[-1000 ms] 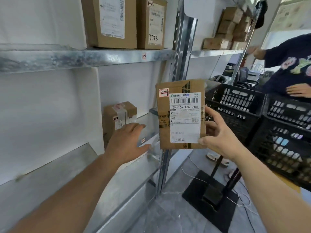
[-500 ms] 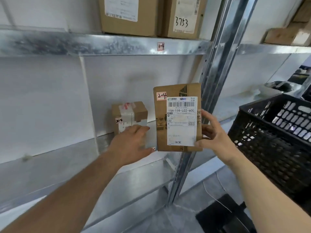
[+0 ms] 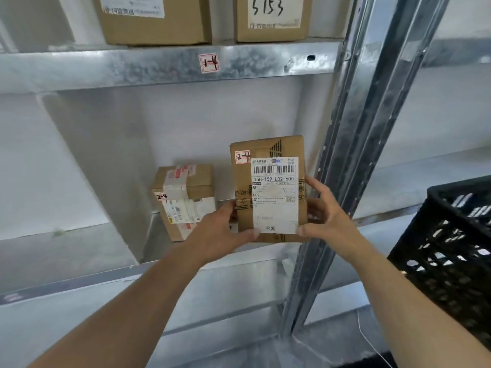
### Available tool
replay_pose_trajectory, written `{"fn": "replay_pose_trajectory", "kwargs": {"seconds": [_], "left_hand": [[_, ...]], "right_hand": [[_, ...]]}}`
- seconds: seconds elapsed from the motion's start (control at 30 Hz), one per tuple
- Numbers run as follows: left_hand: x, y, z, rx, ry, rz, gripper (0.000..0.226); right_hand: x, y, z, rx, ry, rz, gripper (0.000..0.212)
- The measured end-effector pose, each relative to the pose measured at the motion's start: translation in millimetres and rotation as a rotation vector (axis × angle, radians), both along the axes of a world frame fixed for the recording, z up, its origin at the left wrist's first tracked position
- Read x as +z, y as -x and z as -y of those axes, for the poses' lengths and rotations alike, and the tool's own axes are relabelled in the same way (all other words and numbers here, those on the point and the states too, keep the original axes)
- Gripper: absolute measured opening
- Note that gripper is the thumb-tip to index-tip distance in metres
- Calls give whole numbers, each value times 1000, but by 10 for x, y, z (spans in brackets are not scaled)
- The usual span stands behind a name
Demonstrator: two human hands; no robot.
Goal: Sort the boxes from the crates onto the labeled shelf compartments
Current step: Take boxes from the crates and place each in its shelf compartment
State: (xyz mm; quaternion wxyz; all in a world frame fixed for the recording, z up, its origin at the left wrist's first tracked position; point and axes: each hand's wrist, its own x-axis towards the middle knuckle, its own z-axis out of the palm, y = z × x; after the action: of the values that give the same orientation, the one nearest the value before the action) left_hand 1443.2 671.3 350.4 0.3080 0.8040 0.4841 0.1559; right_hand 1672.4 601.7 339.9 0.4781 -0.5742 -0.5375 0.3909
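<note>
Gripping the flat box (image 3: 273, 192) marked 2-4 upright with left hand (image 3: 220, 232) and right hand (image 3: 329, 219), thumbs pinching its lower label corners; at the shelf's (image 3: 225, 272) right end, beside the steel post (image 3: 350, 168). Just left, toward the back wall, a smaller box (image 3: 186, 200); black crate (image 3: 446, 261) off the right.

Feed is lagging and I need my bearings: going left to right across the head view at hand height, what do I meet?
small taped box standing on the shelf → left hand → held box tagged 2-4 → right hand → steel shelf upright → black crate
</note>
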Motion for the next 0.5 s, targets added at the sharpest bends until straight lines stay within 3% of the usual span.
{"fn": "replay_pose_trajectory", "kwargs": {"seconds": [0.17,0.37,0.5], "left_hand": [[-165,-216,-92,177,89,107,61],[-364,-548,-284,331,117,151,59],[-585,-656,-475,365,154,165,62]], "right_hand": [[-221,-59,-288,43,56,67,104],[-438,50,-690,-116,124,333,96],[-658,92,-903,-185,189,366,94]]}}
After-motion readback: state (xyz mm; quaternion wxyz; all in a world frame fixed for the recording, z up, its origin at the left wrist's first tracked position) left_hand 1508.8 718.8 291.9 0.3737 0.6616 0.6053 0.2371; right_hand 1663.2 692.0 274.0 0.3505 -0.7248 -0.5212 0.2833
